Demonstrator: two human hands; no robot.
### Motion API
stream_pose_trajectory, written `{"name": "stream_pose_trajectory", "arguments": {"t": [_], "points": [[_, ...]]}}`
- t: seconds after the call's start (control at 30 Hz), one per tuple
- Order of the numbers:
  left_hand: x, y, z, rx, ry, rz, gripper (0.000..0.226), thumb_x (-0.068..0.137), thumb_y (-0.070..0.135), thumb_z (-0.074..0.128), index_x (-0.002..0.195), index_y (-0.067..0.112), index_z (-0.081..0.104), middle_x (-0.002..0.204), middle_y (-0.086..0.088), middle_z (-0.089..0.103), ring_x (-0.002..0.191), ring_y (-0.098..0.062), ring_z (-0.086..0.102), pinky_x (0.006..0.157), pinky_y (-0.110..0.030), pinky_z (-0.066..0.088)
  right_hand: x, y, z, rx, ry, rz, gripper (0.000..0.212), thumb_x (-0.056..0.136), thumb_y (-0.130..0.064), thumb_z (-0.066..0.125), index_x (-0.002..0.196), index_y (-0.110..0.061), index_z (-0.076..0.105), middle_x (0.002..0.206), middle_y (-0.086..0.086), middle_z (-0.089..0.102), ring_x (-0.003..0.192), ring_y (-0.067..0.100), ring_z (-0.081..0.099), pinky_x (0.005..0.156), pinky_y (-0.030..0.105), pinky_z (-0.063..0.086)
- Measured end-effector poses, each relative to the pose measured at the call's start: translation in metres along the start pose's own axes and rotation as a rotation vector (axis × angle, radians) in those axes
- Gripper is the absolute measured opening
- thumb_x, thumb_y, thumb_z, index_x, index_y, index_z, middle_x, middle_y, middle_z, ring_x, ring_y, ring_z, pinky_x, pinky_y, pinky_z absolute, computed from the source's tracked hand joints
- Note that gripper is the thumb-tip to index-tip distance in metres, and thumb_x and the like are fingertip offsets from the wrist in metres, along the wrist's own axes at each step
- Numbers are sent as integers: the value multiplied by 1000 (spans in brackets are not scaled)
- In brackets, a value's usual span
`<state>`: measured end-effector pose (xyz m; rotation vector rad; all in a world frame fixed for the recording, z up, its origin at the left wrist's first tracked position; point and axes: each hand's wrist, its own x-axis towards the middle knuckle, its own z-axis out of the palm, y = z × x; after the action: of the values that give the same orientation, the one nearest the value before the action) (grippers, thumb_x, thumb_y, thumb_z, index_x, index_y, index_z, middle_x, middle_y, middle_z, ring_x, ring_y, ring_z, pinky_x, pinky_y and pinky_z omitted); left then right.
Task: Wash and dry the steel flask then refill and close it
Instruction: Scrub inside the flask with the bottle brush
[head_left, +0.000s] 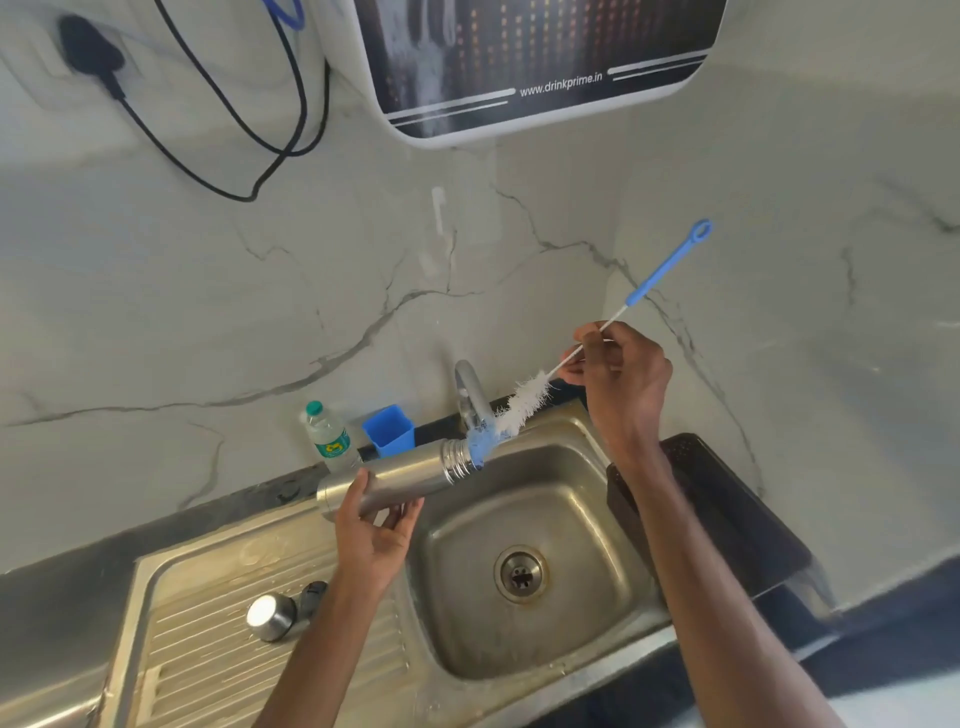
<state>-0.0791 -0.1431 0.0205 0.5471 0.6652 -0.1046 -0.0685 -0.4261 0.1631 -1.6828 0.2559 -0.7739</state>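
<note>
Left hand (375, 535) holds steel flask (395, 475); right hand (621, 379) pinches bottle brush (524, 402).

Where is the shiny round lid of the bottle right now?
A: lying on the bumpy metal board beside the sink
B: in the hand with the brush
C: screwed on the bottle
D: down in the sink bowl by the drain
A: the lid lies on the ridged draining board, left of the sink bowl, and the threaded mouth of the steel flask is bare.
</note>
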Motion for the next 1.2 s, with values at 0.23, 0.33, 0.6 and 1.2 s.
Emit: {"name": "stream_pose_trajectory", "arguments": {"t": [0.23, 0.33, 0.6, 1.2], "points": [[-4, 19, 6, 43, -21, 69, 32, 88, 29, 81, 114, 17, 66, 116, -11, 69, 119, -30, 65, 103, -48, 56, -10, 9, 17, 32, -2, 54, 21, 104, -13, 59, 93, -4, 74, 71, 4, 76, 58, 19, 75, 64, 45, 66], [-5, 23, 5, 49, 1, 87, 33, 89, 29, 80, 117, 17, 66, 120, -11, 67, 121, -30, 63, 106, -50, 53, -17, 13, 26, 36, -51, 69, 21, 105, -14, 59, 98, -1, 74, 75, 6, 77, 60, 17, 75, 63, 42, 66], [-6, 16, 14, -71, 9, 19, 57, 82, 29, 87, 129, 6, 64, 124, -15, 64, 120, -28, 62, 105, -50, 55, -59, 37, 56, 127, -206, 144, 23, 104, -16, 61, 87, -14, 76, 79, 0, 79, 74, 17, 78, 73, 47, 66], [-11, 22, 27, -80, 5, 74, 58, 80, 27, 89, 129, 11, 64, 130, -13, 64, 117, -28, 65, 100, -53, 58, -79, 58, 56, 385, -350, 495, 14, 101, -23, 68, 110, -16, 76, 104, 7, 79, 100, 28, 75, 85, 45, 61]]}}
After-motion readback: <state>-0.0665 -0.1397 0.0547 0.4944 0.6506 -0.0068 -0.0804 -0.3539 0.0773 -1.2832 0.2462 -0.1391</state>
